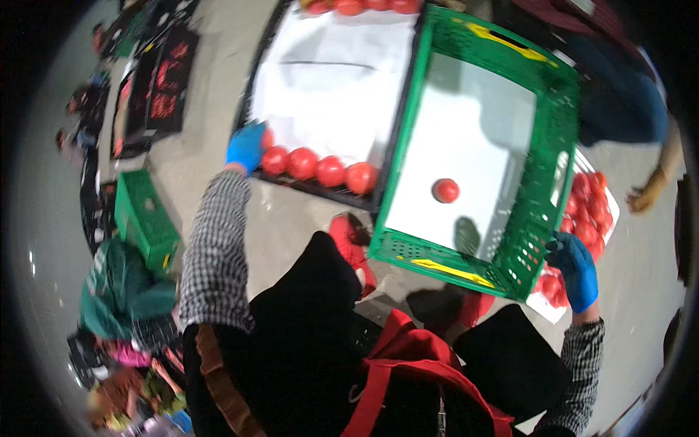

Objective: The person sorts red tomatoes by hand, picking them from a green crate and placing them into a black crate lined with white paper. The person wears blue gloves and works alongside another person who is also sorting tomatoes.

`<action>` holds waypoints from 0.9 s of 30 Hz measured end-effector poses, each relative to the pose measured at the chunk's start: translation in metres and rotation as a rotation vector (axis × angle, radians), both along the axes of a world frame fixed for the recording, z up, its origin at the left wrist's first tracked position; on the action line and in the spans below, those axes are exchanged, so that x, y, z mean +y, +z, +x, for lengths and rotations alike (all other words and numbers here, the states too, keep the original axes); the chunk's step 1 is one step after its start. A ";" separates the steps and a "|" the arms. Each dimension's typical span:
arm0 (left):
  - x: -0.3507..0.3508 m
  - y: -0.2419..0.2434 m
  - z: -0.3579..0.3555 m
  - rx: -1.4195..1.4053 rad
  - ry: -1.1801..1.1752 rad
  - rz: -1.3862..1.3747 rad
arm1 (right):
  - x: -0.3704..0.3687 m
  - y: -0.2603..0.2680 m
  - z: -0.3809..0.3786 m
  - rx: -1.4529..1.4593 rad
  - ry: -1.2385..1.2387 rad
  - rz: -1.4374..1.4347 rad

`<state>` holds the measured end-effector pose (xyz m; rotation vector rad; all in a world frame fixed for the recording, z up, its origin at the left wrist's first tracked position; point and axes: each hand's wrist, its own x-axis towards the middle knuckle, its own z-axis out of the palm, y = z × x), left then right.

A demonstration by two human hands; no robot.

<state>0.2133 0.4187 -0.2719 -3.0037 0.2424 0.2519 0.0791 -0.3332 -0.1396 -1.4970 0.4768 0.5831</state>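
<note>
My left hand (pixel 246 146), in a blue glove, has its fingers around a tomato (pixel 267 139) at the left end of a row in a black crate (pixel 319 190). Several red tomatoes (pixel 302 163) line the near side of that crate, on white paper (pixel 333 104). Beside it stands a green plastic crate (pixel 546 153) with yellow handles, a white liner (pixel 469 131) and one tomato (pixel 446 190). My right hand (pixel 578 267), also gloved, is at the green crate's right wall, above a white container (pixel 614 210) of tomatoes (pixel 587 218); its grip is unclear.
More tomatoes (pixel 349 6) lie at the black crate's far end. Another person's hand (pixel 647 194) hangs at the right. On the left are another green crate (pixel 143 218), dark crates with red produce (pixel 169 82), and people seated or bent (pixel 128 388).
</note>
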 end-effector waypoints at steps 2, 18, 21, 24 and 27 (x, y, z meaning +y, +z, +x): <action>0.015 -0.018 0.002 -0.024 -0.023 -0.070 | -0.029 -0.012 -0.025 -0.037 -0.161 0.049; -0.214 0.086 0.011 0.065 -0.424 -0.358 | -0.142 -0.180 -0.183 -0.200 -0.523 -0.937; -0.277 0.111 0.006 0.149 -0.508 -0.390 | -0.127 -0.151 -0.124 -0.350 -0.351 -1.203; -0.326 0.120 -0.001 0.236 -0.587 -0.470 | -0.142 -0.137 -0.085 -0.294 -0.156 -1.343; -0.372 0.125 -0.012 0.317 -0.622 -0.397 | -0.171 -0.154 -0.072 -0.235 -0.032 -1.330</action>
